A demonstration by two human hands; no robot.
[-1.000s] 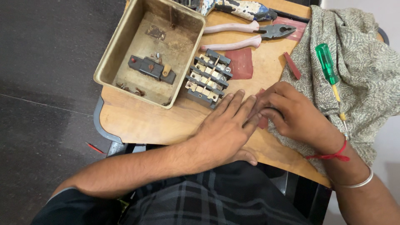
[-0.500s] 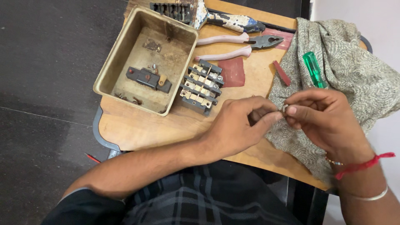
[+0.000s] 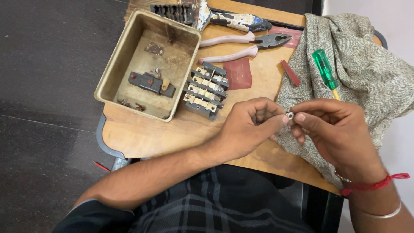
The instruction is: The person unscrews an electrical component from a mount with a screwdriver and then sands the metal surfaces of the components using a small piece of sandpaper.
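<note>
My left hand [image 3: 248, 127] and my right hand [image 3: 336, 129] meet above the wooden table [image 3: 142, 136], fingertips pinched together on a small metal nut [image 3: 290, 115]. Both hands hover over the edge of a patterned grey cloth [image 3: 366, 73]. A green-handled screwdriver [image 3: 324, 69] lies on the cloth just beyond my right hand. A black terminal block with brass contacts [image 3: 205, 90] sits to the left of my left hand.
An open beige metal box [image 3: 123, 64] holds a dark switch part [image 3: 151, 83] and loose screws. Pink-handled pliers [image 3: 241, 45], a worn wrench-like tool [image 3: 224, 17], and red sandpaper pieces [image 3: 238, 73] lie at the table's far side. Dark floor lies left.
Both hands have risen from the table surface and now hold the small nut between their fingertips; the right hand shifted right, uncovering the cloth's edge.
</note>
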